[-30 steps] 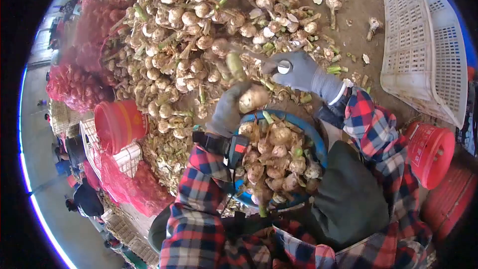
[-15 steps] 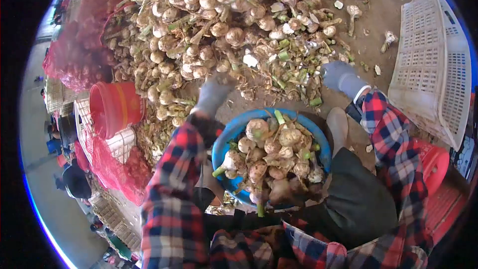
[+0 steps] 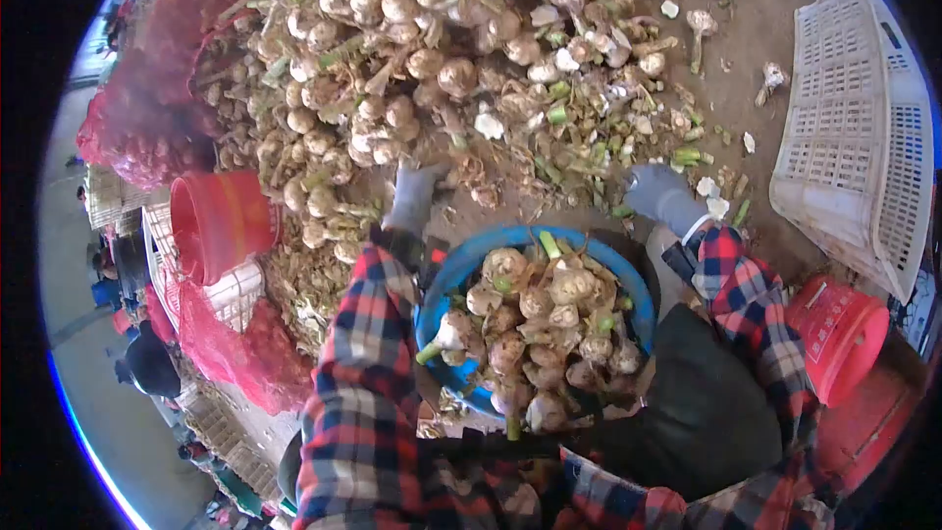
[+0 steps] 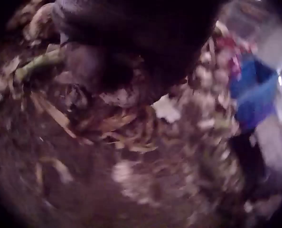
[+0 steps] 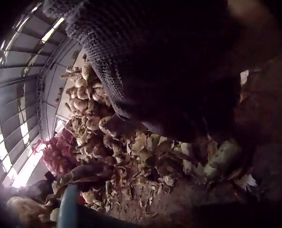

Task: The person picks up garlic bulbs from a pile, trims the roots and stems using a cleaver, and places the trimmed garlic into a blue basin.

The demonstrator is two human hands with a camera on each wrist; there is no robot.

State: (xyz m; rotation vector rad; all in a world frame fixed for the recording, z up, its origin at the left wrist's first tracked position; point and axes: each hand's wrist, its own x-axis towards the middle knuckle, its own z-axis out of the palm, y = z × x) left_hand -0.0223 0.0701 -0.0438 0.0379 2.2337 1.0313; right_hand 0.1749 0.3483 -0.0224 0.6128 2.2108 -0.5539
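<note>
My gloved left hand (image 3: pixel 416 198) reaches down at the near edge of a heap of garlic (image 3: pixel 402 64). In the left wrist view, the dark glove (image 4: pixel 131 42) is close over dry leaves (image 4: pixel 115 123), with a green stem (image 4: pixel 41 64) beside it. My gloved right hand (image 3: pixel 667 198) is low over the trimmings, its fingertips near cut stalk pieces (image 3: pixel 687 155). I cannot tell what lies within its fingers. Between my forearms, a blue basin (image 3: pixel 640 280) holds several garlic bulbs (image 3: pixel 535 302), some with short green stalks.
A white plastic crate (image 3: pixel 834 128) stands at the right, above a red bucket (image 3: pixel 834 334). Another red bucket (image 3: pixel 221 226) and pink mesh sacks (image 3: pixel 147 128) are at the left. Scraps (image 3: pixel 589 137) litter the floor before the basin.
A second ago my left hand held a garlic bulb above the basin, beside my right hand. The hands have since parted; the left is at the heap, and more bulbs show in the basin.
</note>
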